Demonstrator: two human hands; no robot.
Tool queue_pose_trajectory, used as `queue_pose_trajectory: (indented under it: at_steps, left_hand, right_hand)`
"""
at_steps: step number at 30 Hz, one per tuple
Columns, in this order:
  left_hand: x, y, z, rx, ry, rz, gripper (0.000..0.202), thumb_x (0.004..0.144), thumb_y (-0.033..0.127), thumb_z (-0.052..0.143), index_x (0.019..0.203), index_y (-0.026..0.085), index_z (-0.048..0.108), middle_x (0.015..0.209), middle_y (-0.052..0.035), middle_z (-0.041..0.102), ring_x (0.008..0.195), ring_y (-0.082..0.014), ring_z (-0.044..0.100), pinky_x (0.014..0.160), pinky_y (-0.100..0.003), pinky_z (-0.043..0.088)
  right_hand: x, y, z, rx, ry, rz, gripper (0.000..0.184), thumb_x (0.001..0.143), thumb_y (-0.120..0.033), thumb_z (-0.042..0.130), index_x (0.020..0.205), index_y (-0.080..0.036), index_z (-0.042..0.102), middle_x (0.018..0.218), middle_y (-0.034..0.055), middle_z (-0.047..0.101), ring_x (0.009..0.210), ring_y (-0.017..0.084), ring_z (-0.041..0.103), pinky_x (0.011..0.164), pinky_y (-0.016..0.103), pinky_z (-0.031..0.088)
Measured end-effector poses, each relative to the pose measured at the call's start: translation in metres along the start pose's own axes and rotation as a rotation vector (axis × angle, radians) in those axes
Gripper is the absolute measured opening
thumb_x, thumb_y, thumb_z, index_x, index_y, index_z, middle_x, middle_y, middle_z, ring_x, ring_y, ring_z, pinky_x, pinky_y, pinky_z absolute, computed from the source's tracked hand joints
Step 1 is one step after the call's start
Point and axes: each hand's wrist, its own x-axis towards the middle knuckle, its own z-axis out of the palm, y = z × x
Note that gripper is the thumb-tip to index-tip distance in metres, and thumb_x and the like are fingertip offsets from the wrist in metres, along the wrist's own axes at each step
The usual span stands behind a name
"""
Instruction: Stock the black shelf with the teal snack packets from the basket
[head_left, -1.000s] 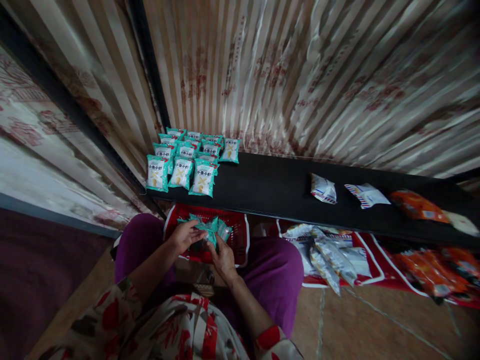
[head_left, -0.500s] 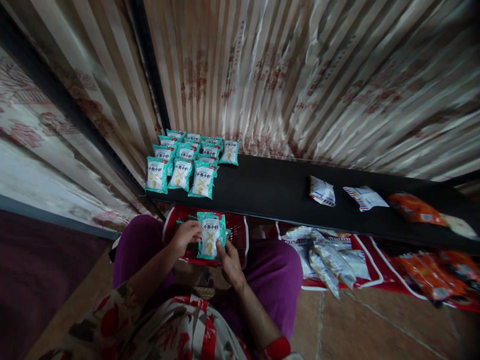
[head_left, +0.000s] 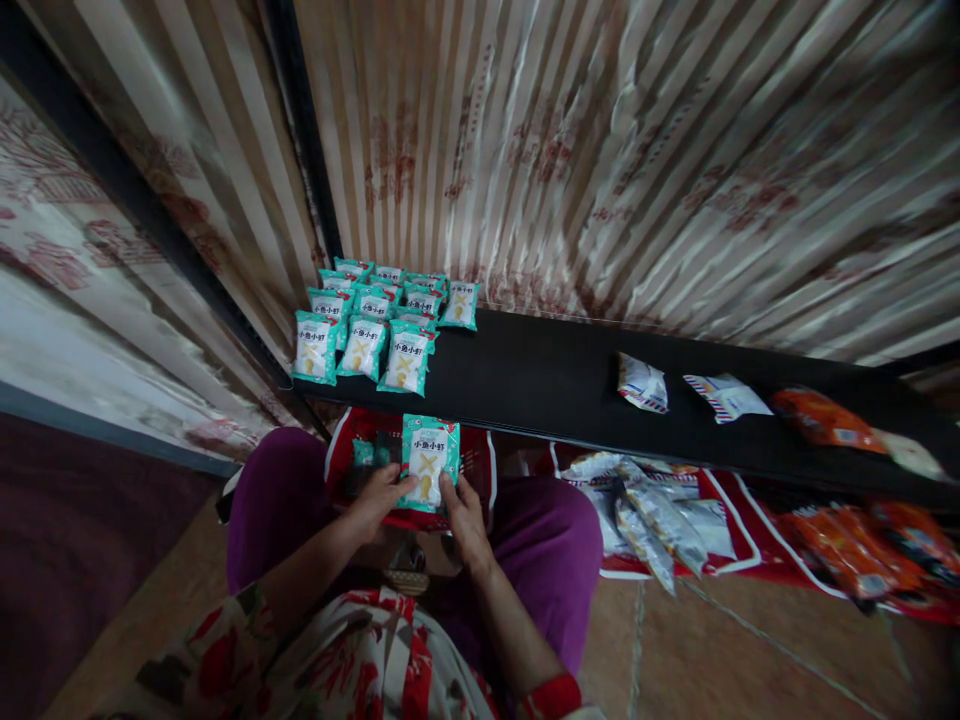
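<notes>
Between my hands is a teal-and-white snack bag [head_left: 430, 460], upright with its printed front toward me. My left hand [head_left: 381, 495] grips its lower left edge, thumb on the front. At the lower right edge my right hand [head_left: 463, 512] also holds it, thumb in front and the other fingers hidden behind. Below the bag is a red basket [head_left: 486, 470] with some teal packets [head_left: 363, 453] inside, partly covered by my left hand and in shadow. Rows of matching snack bags [head_left: 362, 347] stand at the left end of the black shelf [head_left: 525, 365].
Toward the shelf's right lie two silver-white bags [head_left: 643, 383] and an orange bag [head_left: 825, 420]. Under the shelf stand a red basket of silver bags [head_left: 664, 520] and another with orange bags [head_left: 847, 550]. A dark upright post [head_left: 300, 130] and striped curtain [head_left: 525, 150] border the shelf.
The snack bag has moved slightly right and up. My left hand has slid from its upper left side down to the lower left edge. The right hand still holds it.
</notes>
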Motion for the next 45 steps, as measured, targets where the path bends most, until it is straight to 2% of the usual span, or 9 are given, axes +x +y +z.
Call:
queue_pose_trajectory:
  at_steps: [6,12,18,25,28,35,40,45]
  left_hand:
    - [0.007,-0.003,0.0,-0.018,0.071,0.021,0.036,0.06,0.034,0.078,0.084,0.013,0.061,0.089,-0.0077,0.072,0.088,-0.024,0.067,0.076,-0.031,0.053]
    - [0.001,0.003,0.003,0.09,0.143,-0.026,0.023,0.071,0.028,0.068,0.089,0.016,0.061,0.096,-0.0059,0.07,0.08,-0.0181,0.066,0.058,-0.023,0.05]
    - [0.004,0.002,0.009,0.172,0.153,0.025,0.019,0.075,0.027,0.062,0.09,0.016,0.058,0.092,-0.004,0.068,0.075,-0.015,0.063,0.053,-0.019,0.046]
    - [0.012,-0.001,0.013,0.26,0.214,0.101,0.032,0.068,0.034,0.067,0.093,0.018,0.054,0.086,-0.0023,0.067,0.07,-0.0155,0.062,0.048,-0.02,0.045]
    - [0.015,-0.005,0.014,0.242,0.201,0.147,0.032,0.069,0.034,0.066,0.093,0.017,0.054,0.086,-0.0032,0.067,0.072,-0.0167,0.063,0.051,-0.022,0.047]
    - [0.016,-0.005,0.021,0.22,0.213,0.229,0.03,0.067,0.025,0.068,0.093,0.017,0.056,0.084,-0.0032,0.068,0.082,-0.0183,0.065,0.073,-0.028,0.052]
    - [0.006,0.001,0.027,0.102,0.131,0.197,0.041,0.064,0.016,0.067,0.103,0.016,0.055,0.102,-0.0077,0.067,0.095,-0.0206,0.064,0.085,-0.032,0.05]
    - [0.003,0.0,0.028,0.045,0.142,0.156,0.047,0.062,0.008,0.063,0.108,0.014,0.055,0.106,-0.0091,0.066,0.099,-0.0221,0.063,0.087,-0.035,0.05]
  right_hand:
    - [-0.003,-0.003,-0.002,0.127,-0.084,0.021,0.052,0.07,-0.056,0.066,0.105,-0.017,0.064,0.096,0.0074,0.072,0.085,0.024,0.067,0.079,0.038,0.054]
    - [-0.014,-0.015,-0.005,0.178,-0.158,0.04,0.05,0.064,-0.043,0.076,0.106,-0.02,0.062,0.101,0.0065,0.071,0.088,0.023,0.067,0.077,0.036,0.054]
    - [-0.017,-0.018,-0.005,0.191,-0.093,0.036,0.05,0.06,-0.039,0.078,0.103,-0.019,0.062,0.098,0.0063,0.072,0.085,0.023,0.067,0.076,0.036,0.054]
    - [-0.018,-0.022,-0.005,0.187,-0.018,-0.016,0.047,0.062,-0.037,0.078,0.103,-0.02,0.065,0.098,0.0035,0.072,0.088,0.023,0.066,0.08,0.035,0.053]
    - [-0.018,-0.023,-0.006,0.194,-0.005,-0.027,0.045,0.063,-0.036,0.077,0.103,-0.021,0.065,0.098,0.0027,0.073,0.089,0.023,0.066,0.081,0.036,0.053]
    - [-0.02,-0.028,-0.007,0.234,0.055,0.024,0.05,0.058,-0.037,0.08,0.103,-0.022,0.065,0.096,0.0025,0.073,0.093,0.026,0.066,0.08,0.037,0.053]
    - [-0.017,-0.03,-0.009,0.259,0.056,0.029,0.049,0.058,-0.037,0.08,0.102,-0.021,0.066,0.096,0.0034,0.073,0.093,0.026,0.066,0.083,0.038,0.052]
    - [-0.016,-0.028,-0.01,0.241,0.041,0.036,0.049,0.059,-0.037,0.079,0.104,-0.021,0.065,0.097,0.0038,0.073,0.09,0.026,0.067,0.079,0.038,0.053]
